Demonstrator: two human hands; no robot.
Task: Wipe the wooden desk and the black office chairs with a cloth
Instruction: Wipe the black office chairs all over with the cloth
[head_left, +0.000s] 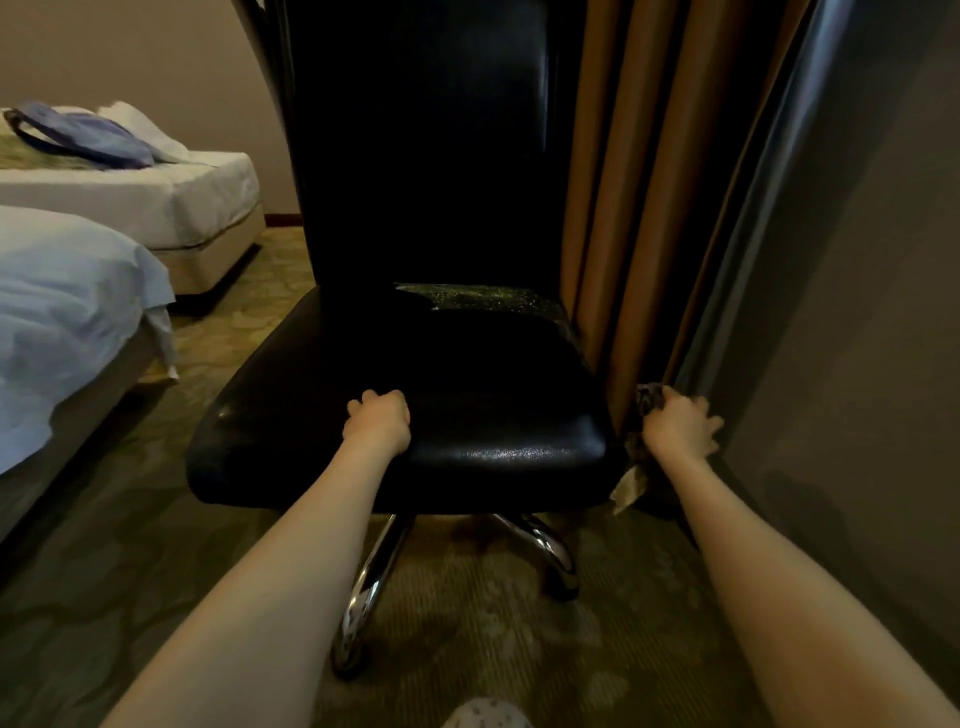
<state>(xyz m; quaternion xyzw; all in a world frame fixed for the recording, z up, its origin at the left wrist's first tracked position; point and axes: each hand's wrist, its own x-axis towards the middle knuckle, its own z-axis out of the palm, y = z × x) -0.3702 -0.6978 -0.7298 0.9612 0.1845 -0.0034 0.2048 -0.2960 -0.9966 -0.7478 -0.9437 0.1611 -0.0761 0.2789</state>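
A black office chair with a high back and chrome legs stands right in front of me. Its seat has a worn patch at the back right. My left hand rests on the seat's front with curled fingers and holds nothing that I can see. Beside the seat's right edge, my right hand grips a dark patterned cloth. Part of the cloth hangs down below the hand. The wooden desk is out of view.
Tan curtains hang just right of the chair, with a grey wall beyond. Two beds with white sheets stand at the left, and a blue bag lies on the far one. Patterned green carpet covers the floor.
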